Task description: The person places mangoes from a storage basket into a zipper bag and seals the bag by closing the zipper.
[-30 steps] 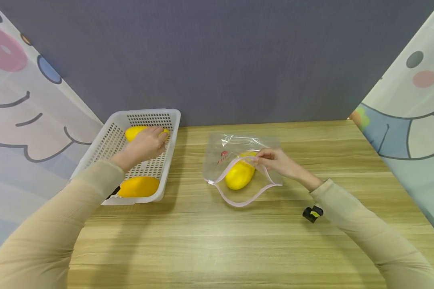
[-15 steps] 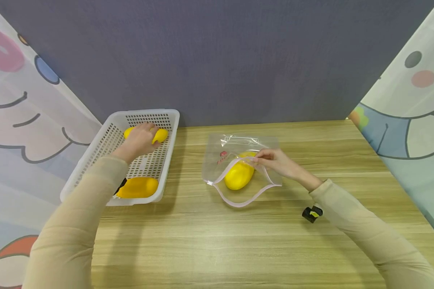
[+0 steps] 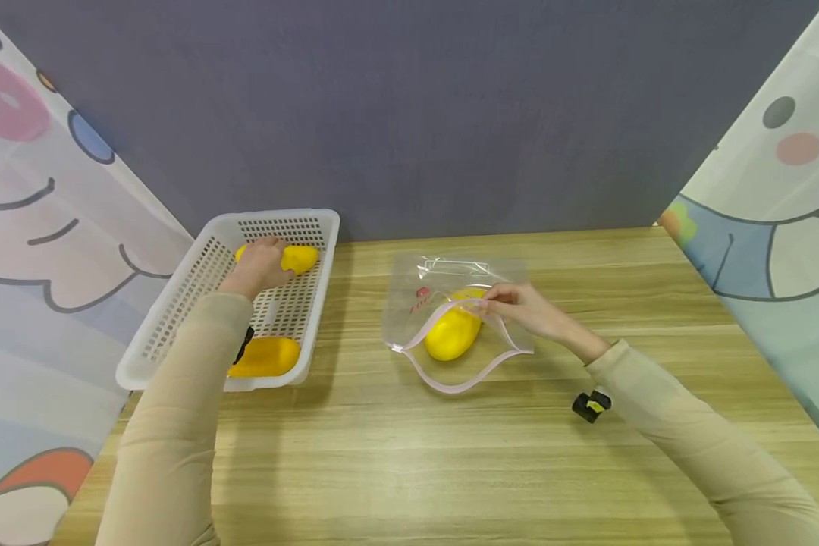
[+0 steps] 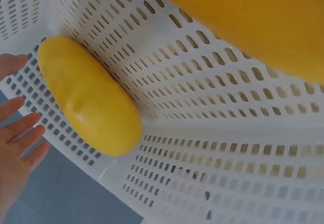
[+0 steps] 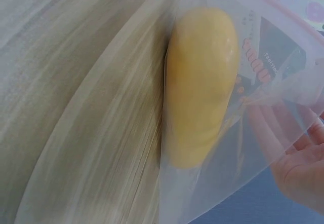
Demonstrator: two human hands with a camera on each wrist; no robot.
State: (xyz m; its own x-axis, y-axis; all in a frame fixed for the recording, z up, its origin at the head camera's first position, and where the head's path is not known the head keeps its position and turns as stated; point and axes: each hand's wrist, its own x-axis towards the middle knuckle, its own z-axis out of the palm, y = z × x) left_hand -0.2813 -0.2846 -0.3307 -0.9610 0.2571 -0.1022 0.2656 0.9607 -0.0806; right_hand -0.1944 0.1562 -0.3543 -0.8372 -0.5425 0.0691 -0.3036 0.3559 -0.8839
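My left hand (image 3: 258, 267) is over the far mango (image 3: 302, 259) inside the white basket, covering its middle in the head view. In the left wrist view that yellow mango (image 4: 91, 97) lies on the basket floor, and the spread fingers (image 4: 23, 142) show a gap from it. Another mango (image 3: 269, 356), more orange, rests at the basket's near end. My right hand (image 3: 525, 309) pinches the upper lip of a clear zip bag (image 3: 401, 303) between thumb and fingers, its pink-edged mouth spread wide. A third mango (image 3: 450, 335) lies inside the bag.
The perforated basket (image 3: 327, 282) stands at the left of the wooden table (image 3: 409, 470), near a grey panel (image 3: 409, 114) at the back. Cartoon-printed curtains (image 3: 792, 250) hang at both sides. A small black wrist device (image 3: 591, 406) sits beside the right sleeve.
My left hand has shifted left along the far mango, baring more of its right end, while the left forearm swung to the right. The right hand and bag stay in place.
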